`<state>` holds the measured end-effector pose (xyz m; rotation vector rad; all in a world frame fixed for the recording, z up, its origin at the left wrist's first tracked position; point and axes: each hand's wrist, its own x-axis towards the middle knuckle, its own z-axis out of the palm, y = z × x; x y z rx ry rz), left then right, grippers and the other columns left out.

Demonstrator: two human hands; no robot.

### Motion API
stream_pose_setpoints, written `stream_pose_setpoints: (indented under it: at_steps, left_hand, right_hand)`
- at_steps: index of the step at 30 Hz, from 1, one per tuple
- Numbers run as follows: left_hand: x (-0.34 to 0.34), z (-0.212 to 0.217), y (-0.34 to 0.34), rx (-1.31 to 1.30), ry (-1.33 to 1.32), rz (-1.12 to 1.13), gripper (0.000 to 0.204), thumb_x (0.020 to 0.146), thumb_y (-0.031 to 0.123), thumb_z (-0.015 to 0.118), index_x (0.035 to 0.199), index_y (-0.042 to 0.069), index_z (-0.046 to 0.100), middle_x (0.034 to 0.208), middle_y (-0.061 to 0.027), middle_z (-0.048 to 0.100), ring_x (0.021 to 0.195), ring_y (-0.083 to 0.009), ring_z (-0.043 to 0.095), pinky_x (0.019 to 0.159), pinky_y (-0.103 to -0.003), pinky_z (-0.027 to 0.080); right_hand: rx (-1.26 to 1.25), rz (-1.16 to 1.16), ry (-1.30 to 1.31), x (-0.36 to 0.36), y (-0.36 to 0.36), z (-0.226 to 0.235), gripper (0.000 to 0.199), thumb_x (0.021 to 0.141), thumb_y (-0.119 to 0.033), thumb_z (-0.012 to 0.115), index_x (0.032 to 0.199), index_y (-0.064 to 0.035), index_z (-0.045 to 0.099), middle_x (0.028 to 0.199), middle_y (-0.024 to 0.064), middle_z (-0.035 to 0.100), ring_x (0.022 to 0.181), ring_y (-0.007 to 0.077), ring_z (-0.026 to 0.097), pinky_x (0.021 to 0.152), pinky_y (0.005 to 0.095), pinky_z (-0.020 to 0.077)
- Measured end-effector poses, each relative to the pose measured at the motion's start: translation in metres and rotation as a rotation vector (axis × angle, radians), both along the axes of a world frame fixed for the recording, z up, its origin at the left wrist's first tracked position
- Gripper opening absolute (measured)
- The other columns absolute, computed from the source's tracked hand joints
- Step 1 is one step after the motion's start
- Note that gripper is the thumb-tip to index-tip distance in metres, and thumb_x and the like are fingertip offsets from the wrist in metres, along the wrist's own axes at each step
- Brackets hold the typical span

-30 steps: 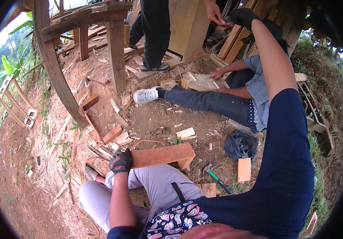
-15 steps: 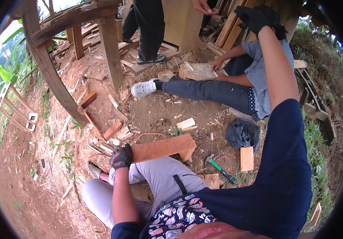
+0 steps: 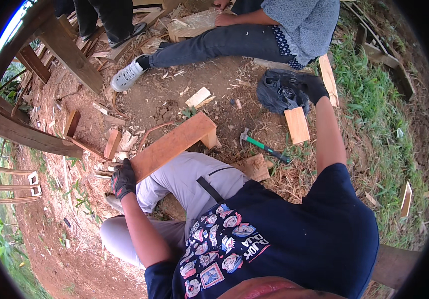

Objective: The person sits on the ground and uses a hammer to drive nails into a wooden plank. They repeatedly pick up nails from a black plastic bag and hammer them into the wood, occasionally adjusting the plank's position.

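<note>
A person's gloved left hand [image 3: 123,180] has its grip clamped on the left end of a reddish wooden board [image 3: 174,147], which slants alongside the person's grey trousers [image 3: 182,172]. The gloved right hand [image 3: 315,87] reaches a black plastic bag [image 3: 278,92] on the ground; whether that grip is closed cannot be told. A green-handled hammer [image 3: 263,145] lies between board and pale wooden block [image 3: 297,124].
</note>
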<state>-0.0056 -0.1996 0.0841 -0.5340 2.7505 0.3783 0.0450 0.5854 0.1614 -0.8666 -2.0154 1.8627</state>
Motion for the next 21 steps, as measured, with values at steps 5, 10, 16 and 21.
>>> stream_pose_setpoints:
  at_steps: [5,10,16,21]
  left_hand:
    - [0.003,0.004,0.011,0.017,-0.047,-0.039,0.081,0.108,0.065,0.035,0.135,-0.001,0.073,0.139,-0.0312,0.068,0.134,-0.0478,0.063,0.114,-0.058,0.047]
    - [0.010,0.004,-0.007,-0.052,-0.030,-0.004,0.083,0.106,0.069,0.035,0.138,0.001,0.072,0.141,-0.0310,0.067,0.135,-0.0488,0.062,0.115,-0.057,0.047]
    - [0.001,0.000,0.015,0.030,-0.030,0.027,0.082,0.106,0.071,0.037,0.135,0.004,0.073,0.135,-0.0309,0.070,0.132,-0.0502,0.063,0.112,-0.059,0.048]
    - [-0.010,-0.023,-0.009,0.047,-0.016,0.045,0.082,0.105,0.072,0.039,0.135,0.004,0.073,0.136,-0.0310,0.070,0.131,-0.0501,0.064,0.112,-0.059,0.049]
  right_hand:
    - [1.114,0.261,-0.659,-0.016,0.048,-0.012,0.032,0.097,-0.024,0.072,0.126,-0.0101,0.078,0.108,0.0076,0.079,0.095,0.0213,0.075,0.086,0.0372,0.0614]
    - [0.881,0.065,-0.505,-0.017,-0.033,0.031,0.037,0.091,-0.038,0.079,0.117,-0.0115,0.081,0.106,0.0133,0.082,0.094,0.0268,0.077,0.088,0.0421,0.0597]
    - [1.017,0.592,-0.255,0.074,-0.113,-0.057,0.031,0.095,-0.036,0.077,0.112,-0.0107,0.080,0.109,0.0179,0.080,0.102,0.0368,0.077,0.091,0.0452,0.0591]
    - [0.964,0.569,-0.600,0.118,-0.244,-0.059,0.035,0.096,-0.039,0.074,0.110,-0.0080,0.078,0.107,0.0188,0.078,0.100,0.0398,0.075,0.088,0.0501,0.0589]
